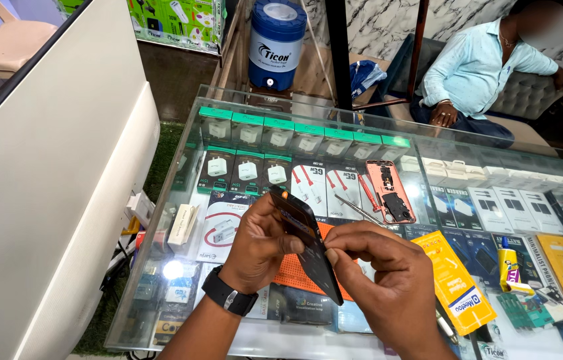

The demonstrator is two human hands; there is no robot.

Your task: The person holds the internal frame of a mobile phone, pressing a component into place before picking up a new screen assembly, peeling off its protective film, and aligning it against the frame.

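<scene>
My left hand point(258, 241), with a black watch on the wrist, grips a dark phone screen panel point(308, 240) tilted on edge above an orange mat point(298, 273) on the glass counter point(428, 143). My right hand point(385, 273) pinches the panel's lower edge with thumb and forefinger. A pink phone back frame point(391, 190) lies open on the glass just beyond, with metal tweezers point(355, 208) beside it.
A yellow packet point(455, 280) and a small glue tube point(509, 263) lie at the right on the glass. Boxed chargers fill the case below. A white panel point(48, 173) stands at the left. A seated person point(475, 73) and a blue water cooler point(276, 43) are behind.
</scene>
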